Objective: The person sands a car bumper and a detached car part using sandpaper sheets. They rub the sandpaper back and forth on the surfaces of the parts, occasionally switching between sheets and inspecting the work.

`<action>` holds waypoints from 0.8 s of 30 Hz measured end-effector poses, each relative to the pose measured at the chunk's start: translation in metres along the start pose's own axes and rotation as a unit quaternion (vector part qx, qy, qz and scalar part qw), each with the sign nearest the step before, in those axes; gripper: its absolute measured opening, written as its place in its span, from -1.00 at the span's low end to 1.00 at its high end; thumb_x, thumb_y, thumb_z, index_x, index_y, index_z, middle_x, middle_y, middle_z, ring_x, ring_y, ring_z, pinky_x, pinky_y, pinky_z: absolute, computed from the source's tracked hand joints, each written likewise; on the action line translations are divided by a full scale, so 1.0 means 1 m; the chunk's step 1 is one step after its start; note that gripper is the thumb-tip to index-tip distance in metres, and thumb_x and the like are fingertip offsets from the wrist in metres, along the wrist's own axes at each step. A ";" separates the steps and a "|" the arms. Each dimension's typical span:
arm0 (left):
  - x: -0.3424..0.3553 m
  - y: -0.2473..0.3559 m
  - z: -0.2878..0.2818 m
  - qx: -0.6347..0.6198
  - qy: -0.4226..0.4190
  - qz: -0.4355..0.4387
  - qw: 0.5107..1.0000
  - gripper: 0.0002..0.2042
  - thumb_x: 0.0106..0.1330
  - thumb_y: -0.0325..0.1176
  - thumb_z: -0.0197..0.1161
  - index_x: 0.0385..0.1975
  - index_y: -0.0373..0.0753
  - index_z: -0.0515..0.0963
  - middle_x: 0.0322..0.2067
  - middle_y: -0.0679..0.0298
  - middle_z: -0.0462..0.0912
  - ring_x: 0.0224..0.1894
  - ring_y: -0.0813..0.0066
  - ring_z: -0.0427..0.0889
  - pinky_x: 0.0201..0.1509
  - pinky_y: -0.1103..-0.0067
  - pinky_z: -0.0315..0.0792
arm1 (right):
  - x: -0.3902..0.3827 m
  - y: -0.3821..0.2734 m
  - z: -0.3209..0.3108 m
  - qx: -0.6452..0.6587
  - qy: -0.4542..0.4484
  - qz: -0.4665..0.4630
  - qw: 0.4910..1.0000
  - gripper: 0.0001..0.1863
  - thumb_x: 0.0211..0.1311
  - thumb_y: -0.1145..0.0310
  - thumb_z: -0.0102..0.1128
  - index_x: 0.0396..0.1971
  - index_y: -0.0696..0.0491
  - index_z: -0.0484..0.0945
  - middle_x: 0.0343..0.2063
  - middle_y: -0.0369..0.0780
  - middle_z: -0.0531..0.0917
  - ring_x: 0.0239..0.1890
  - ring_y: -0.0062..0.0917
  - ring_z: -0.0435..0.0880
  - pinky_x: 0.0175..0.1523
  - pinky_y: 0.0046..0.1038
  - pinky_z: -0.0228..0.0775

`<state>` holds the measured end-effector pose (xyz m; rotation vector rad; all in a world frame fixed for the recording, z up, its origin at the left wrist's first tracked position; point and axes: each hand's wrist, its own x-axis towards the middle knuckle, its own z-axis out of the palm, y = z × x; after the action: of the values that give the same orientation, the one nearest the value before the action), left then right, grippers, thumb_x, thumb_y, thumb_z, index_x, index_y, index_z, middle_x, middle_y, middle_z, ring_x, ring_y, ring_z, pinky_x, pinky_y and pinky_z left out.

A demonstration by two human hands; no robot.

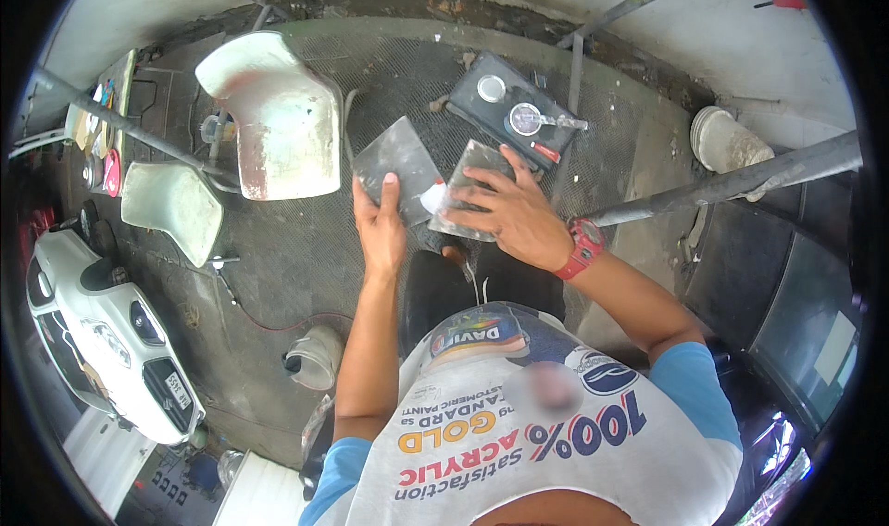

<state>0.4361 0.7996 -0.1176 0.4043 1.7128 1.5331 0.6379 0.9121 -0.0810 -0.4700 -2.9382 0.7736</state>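
Observation:
My left hand (380,225) is closed on a flat grey plate (400,160), its thumb lying over the near edge. A white dab with a spot of red (432,195) sits at the plate's right corner. My right hand (519,211) lies across a second, narrower grey plate (463,167) and grips it, fingers spread over its face. The two plates are close side by side, both tilted, above my knees. Ahead on the right, a black board-like surface (482,118) bears a round pale lid (491,88), a round open tin (525,118) and a small red tube (546,152).
Two white curved seat shells (287,142) (176,206) stand at the left. A white car (116,341) is beyond them. Buckets stand at the right (727,142) and lower left (319,357). Metal bars (732,188) cross the right side, beside a dark vehicle (806,294).

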 end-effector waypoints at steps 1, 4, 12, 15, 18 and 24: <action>-0.003 -0.001 -0.010 -0.075 0.030 -0.005 0.997 -0.61 0.59 -0.34 0.16 0.32 -0.31 0.34 0.13 0.16 0.59 0.12 0.44 0.59 0.27 0.45 0.48 | -0.001 -0.008 -0.005 -0.022 -0.009 -0.003 1.000 -0.47 0.20 0.42 0.23 0.17 -0.38 0.66 0.21 -0.44 0.61 0.44 -0.38 0.39 0.61 0.24 -0.20; -0.008 -0.005 -0.038 -0.222 0.082 -0.009 0.972 -0.61 0.59 -0.38 0.15 0.32 -0.29 0.32 0.13 0.19 0.56 0.12 0.37 0.61 0.23 0.40 0.53 | -0.002 -0.046 -0.028 -0.043 0.016 -0.026 0.999 -0.46 0.20 0.46 0.22 0.16 -0.39 0.66 0.28 -0.37 0.55 0.48 -0.29 0.35 0.60 0.26 -0.14; -0.036 0.018 -0.048 -0.278 0.012 -0.080 0.957 -0.64 0.56 -0.37 0.18 0.28 -0.27 0.38 0.09 0.22 0.60 0.12 0.39 0.62 0.23 0.41 0.57 | 0.007 -0.048 0.028 0.038 0.087 0.017 0.995 -0.33 0.25 0.56 0.17 0.36 -0.18 0.33 0.33 -0.04 0.39 0.37 0.04 0.47 0.17 -0.15 0.65; -0.040 -0.002 -0.050 -0.273 0.006 -0.103 0.957 -0.60 0.55 -0.33 0.21 0.32 -0.23 0.40 0.10 0.24 0.64 0.06 0.43 0.69 0.19 0.38 0.63 | -0.001 -0.020 0.014 0.047 -0.009 0.075 0.996 -0.34 0.24 0.56 0.17 0.35 -0.16 0.33 0.33 0.03 0.37 0.29 -0.01 0.57 0.18 -0.14 0.63; -0.041 -0.020 -0.037 -0.286 -0.017 -0.168 0.943 -0.59 0.55 -0.27 0.24 0.32 -0.19 0.42 0.13 0.25 0.64 0.11 0.43 0.67 0.24 0.38 0.59 | -0.008 0.001 0.036 0.255 0.145 0.278 0.915 -0.43 0.36 0.53 0.21 0.34 -0.04 0.33 0.17 -0.04 0.57 0.13 -0.23 0.71 0.10 -0.27 0.65; -0.034 -0.077 0.019 -0.248 -0.067 -0.317 0.913 -0.53 0.54 -0.19 0.28 0.33 -0.24 0.41 0.17 0.24 0.63 0.20 0.39 0.62 0.35 0.36 0.48 | -0.013 0.043 0.154 0.769 0.212 0.393 0.457 -0.40 0.41 0.48 0.34 0.38 0.05 0.33 0.16 -0.21 0.64 0.12 -0.47 0.69 0.19 -0.32 0.62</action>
<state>0.4911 0.7727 -0.1776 -0.2874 1.1216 1.3344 0.6404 0.8716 -0.2363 -1.2950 -0.4817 2.2765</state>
